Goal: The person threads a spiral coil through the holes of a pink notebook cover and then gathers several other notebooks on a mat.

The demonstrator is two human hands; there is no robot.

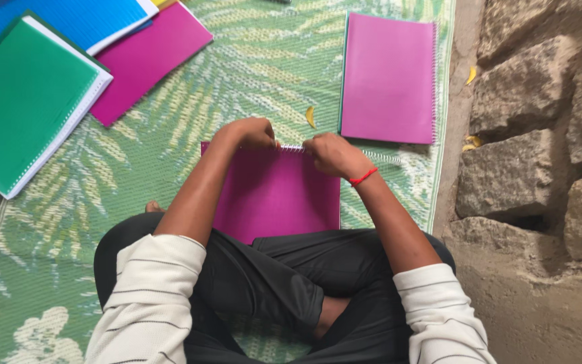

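Note:
A magenta notebook (274,195) lies on the mat in front of my crossed legs. A white spiral wire (378,157) runs along its far edge and sticks out to the right. My left hand (254,132) pinches the far edge of the notebook at the left end of the wire. My right hand (331,154), with a red thread on the wrist, grips the wire near the middle of that edge. The fingertips of both hands are hidden.
A second magenta spiral notebook (389,77) lies at the far right of the green leaf-patterned mat (250,74). Green (25,101), blue (75,19) and magenta (146,57) notebooks overlap at the far left. A rough stone wall (540,135) stands along the right.

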